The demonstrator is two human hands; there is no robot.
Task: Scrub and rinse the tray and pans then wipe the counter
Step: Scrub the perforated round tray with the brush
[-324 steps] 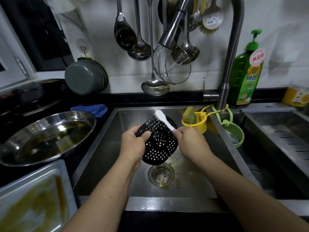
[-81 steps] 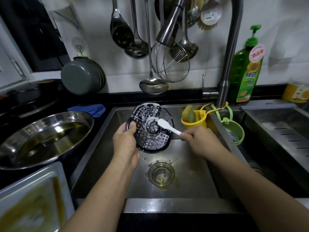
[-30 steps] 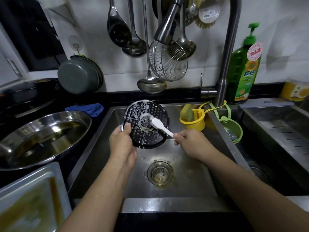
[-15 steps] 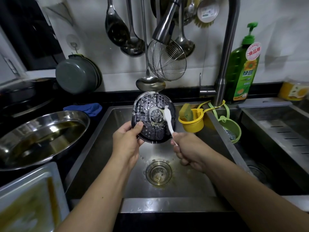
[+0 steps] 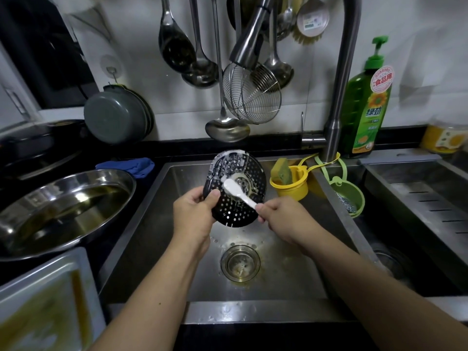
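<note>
Over the left basin of the sink (image 5: 157, 224), a black perforated round tray (image 5: 238, 198) held upright and tilted, its upper rim smeared with white foam. Left hand (image 5: 192, 216) curled around the tray's lower left edge, thumb pressed on the face, the other fingers hidden behind. Right hand (image 5: 283, 219) pinching the handle of a small white brush (image 5: 238, 192), brush head laid against the tray near its middle hub, in the foam. Below the tray, a round drain (image 5: 240, 263) in the basin floor with yellowish residue around it. On the counter (image 5: 162, 149) left of the sink, a wide steel pan (image 5: 63, 209) holding oily liquid, and at the near left corner a rectangular metal baking tray (image 5: 48, 305) streaked with yellow grease. Near the sink's back left corner, a blue cloth (image 5: 129, 165) lying flat on the counter. At the back right of the left basin, a yellow cup (image 5: 291, 183) with a sponge (image 5: 281, 171) inside, and a green cup (image 5: 349, 196) hanging just beside it on the divider. Behind those, the faucet (image 5: 339, 97) rising at the sink's back edge, spout end angled down above the tray. Just right of the faucet, 1 green soap bottle (image 5: 367, 107) against the wall. Ladles and a wire strainer (image 5: 250, 97) hanging on the wall, a grey pot (image 5: 116, 117) hung further left.
</note>
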